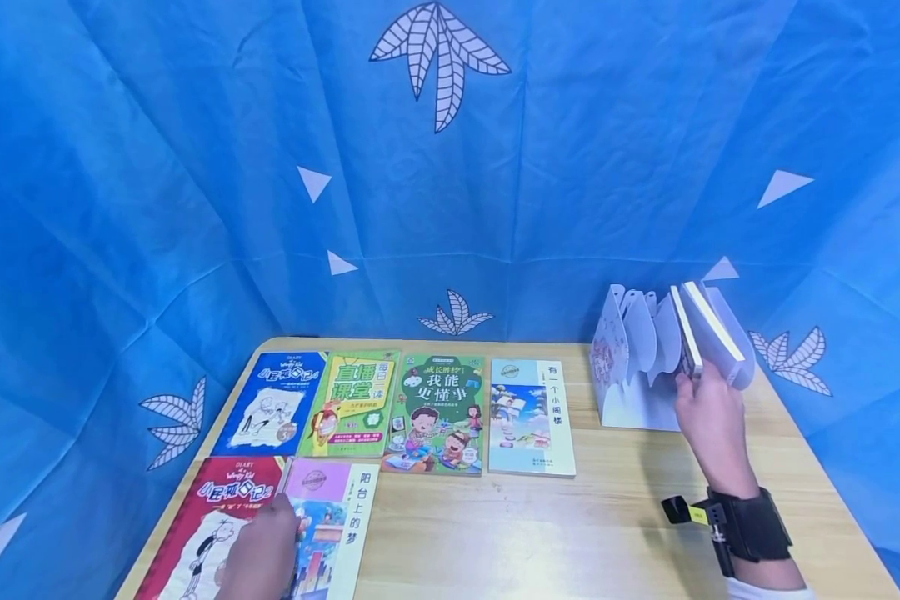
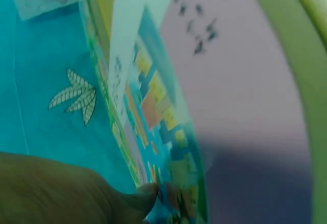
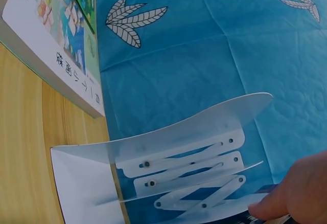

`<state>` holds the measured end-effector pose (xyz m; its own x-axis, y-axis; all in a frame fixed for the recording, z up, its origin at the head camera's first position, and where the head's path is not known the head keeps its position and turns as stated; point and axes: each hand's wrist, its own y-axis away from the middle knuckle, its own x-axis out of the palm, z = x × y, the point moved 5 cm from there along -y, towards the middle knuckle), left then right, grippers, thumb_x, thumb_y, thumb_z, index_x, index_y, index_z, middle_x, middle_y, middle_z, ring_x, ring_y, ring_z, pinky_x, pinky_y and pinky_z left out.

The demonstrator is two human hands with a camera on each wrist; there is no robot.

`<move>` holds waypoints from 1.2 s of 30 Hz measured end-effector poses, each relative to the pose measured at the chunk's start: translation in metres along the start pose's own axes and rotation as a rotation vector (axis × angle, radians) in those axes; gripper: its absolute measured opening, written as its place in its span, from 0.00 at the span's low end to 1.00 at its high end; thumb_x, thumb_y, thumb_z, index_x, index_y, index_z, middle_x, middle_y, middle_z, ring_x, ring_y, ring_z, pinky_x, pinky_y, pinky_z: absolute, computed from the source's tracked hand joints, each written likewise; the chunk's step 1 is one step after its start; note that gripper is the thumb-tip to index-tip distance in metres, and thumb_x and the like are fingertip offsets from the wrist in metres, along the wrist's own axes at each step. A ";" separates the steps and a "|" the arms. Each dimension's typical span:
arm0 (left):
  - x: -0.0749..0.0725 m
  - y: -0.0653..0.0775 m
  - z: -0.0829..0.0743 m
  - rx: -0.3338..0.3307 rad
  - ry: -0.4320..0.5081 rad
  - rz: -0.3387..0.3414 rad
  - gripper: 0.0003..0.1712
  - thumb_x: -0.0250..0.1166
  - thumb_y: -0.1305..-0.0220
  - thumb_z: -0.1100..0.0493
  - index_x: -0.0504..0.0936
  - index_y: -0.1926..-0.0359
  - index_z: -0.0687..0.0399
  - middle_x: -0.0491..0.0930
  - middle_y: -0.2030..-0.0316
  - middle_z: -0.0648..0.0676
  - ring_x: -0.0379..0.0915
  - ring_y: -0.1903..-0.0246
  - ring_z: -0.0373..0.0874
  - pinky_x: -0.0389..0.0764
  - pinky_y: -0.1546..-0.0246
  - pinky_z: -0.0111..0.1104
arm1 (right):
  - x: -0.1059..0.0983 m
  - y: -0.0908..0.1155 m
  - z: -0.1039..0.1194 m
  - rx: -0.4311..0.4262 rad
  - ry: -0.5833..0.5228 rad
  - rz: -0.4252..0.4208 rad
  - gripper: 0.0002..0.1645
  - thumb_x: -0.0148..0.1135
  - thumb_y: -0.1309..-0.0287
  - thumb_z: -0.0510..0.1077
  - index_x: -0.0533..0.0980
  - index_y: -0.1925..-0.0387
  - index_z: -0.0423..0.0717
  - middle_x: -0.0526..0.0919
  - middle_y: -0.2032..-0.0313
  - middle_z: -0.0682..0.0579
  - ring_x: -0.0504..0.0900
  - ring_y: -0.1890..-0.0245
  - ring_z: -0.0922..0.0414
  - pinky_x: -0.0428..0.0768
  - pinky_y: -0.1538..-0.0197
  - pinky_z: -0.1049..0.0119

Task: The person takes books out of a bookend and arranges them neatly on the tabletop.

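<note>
My left hand is at the left edge of a pink-and-blue book, its thumb pressed to the book's edge in the left wrist view; the other fingers are hidden there. On the right, my right hand grips the lower near edge of a book standing in a white folding book rack. Another upright book stands just right of it in the rack. The right wrist view shows the rack's slotted crossbars and my right thumb at its lower right.
A red book lies beside the left hand. Behind are a blue book, a yellow-green book, a green book and a pale book, laid flat in a row. A blue cloth hangs behind the wooden table.
</note>
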<state>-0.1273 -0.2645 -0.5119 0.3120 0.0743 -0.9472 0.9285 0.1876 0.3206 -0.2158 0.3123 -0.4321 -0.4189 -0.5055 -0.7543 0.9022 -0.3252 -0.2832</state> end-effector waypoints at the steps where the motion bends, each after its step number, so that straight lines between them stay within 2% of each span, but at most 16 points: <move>1: 0.000 0.001 -0.003 0.019 -0.023 -0.011 0.56 0.91 0.70 0.57 0.70 0.43 0.78 0.80 0.66 0.65 0.80 0.68 0.58 0.86 0.57 0.64 | 0.000 0.000 0.000 0.000 0.001 -0.002 0.15 0.52 0.26 0.37 0.73 0.50 0.25 0.82 0.64 0.27 0.80 0.72 0.39 0.73 0.74 0.56; 4: 0.000 0.004 -0.010 0.067 -0.112 -0.038 0.62 0.91 0.74 0.55 0.69 0.40 0.79 0.81 0.66 0.66 0.82 0.66 0.61 0.86 0.55 0.64 | 0.000 0.000 0.000 -0.002 0.004 -0.007 0.14 0.52 0.26 0.37 0.73 0.51 0.26 0.83 0.64 0.28 0.80 0.73 0.40 0.72 0.75 0.58; 9: 0.006 0.004 -0.017 0.088 -0.175 0.007 0.68 0.91 0.72 0.53 0.67 0.31 0.74 0.81 0.69 0.64 0.82 0.67 0.60 0.88 0.57 0.61 | -0.001 0.000 0.000 -0.007 0.010 -0.022 0.14 0.51 0.26 0.38 0.73 0.52 0.27 0.82 0.67 0.30 0.79 0.74 0.42 0.69 0.76 0.60; 11: 0.008 0.004 -0.020 0.097 -0.174 0.015 0.65 0.90 0.67 0.54 0.67 0.29 0.73 0.80 0.69 0.63 0.82 0.68 0.58 0.88 0.56 0.58 | -0.001 0.000 0.000 -0.007 0.012 -0.025 0.14 0.51 0.26 0.37 0.73 0.52 0.26 0.81 0.68 0.30 0.78 0.75 0.42 0.69 0.76 0.60; 15: 0.009 0.006 -0.023 0.107 -0.194 -0.013 0.59 0.87 0.59 0.57 0.67 0.29 0.74 0.81 0.69 0.66 0.83 0.67 0.59 0.88 0.57 0.56 | -0.001 0.002 -0.001 -0.004 0.014 -0.030 0.13 0.52 0.26 0.36 0.73 0.54 0.25 0.81 0.68 0.29 0.78 0.75 0.41 0.70 0.77 0.59; 19: 0.010 0.007 -0.027 0.096 -0.216 -0.028 0.58 0.87 0.57 0.56 0.67 0.30 0.76 0.81 0.68 0.67 0.84 0.65 0.61 0.89 0.59 0.54 | -0.001 0.002 -0.001 -0.010 0.018 -0.035 0.12 0.52 0.27 0.35 0.73 0.56 0.25 0.80 0.70 0.30 0.77 0.77 0.41 0.69 0.77 0.58; 23: 0.009 0.008 -0.031 0.086 -0.259 -0.050 0.58 0.89 0.63 0.55 0.71 0.34 0.77 0.80 0.68 0.67 0.83 0.65 0.62 0.90 0.60 0.54 | -0.003 0.002 0.000 -0.035 0.029 -0.049 0.11 0.52 0.27 0.35 0.74 0.60 0.26 0.79 0.74 0.32 0.75 0.79 0.43 0.67 0.79 0.59; 26: 0.007 0.008 -0.034 0.085 -0.293 -0.083 0.55 0.91 0.68 0.54 0.75 0.40 0.77 0.79 0.67 0.68 0.83 0.66 0.63 0.90 0.61 0.55 | -0.006 0.003 0.002 -0.049 0.038 -0.061 0.12 0.51 0.28 0.34 0.74 0.63 0.26 0.79 0.76 0.33 0.74 0.81 0.44 0.67 0.79 0.58; 32: 0.007 0.009 -0.039 0.121 -0.410 -0.215 0.46 0.90 0.66 0.53 0.79 0.51 0.76 0.78 0.68 0.67 0.82 0.66 0.61 0.91 0.62 0.53 | -0.010 0.006 0.004 -0.028 0.043 -0.061 0.12 0.49 0.28 0.34 0.74 0.65 0.27 0.79 0.76 0.32 0.74 0.81 0.44 0.67 0.80 0.58; 36: 0.007 0.008 -0.040 0.141 -0.451 -0.244 0.45 0.90 0.66 0.53 0.80 0.51 0.75 0.78 0.67 0.68 0.79 0.65 0.60 0.91 0.61 0.51 | -0.015 0.009 0.008 -0.037 0.045 -0.084 0.12 0.49 0.28 0.34 0.74 0.64 0.26 0.80 0.74 0.27 0.75 0.82 0.43 0.66 0.82 0.59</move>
<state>-0.1255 -0.2232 -0.5150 0.1100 -0.3896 -0.9144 0.9933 0.0106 0.1150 -0.2020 0.3103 -0.4189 -0.4893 -0.4407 -0.7526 0.8675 -0.3350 -0.3678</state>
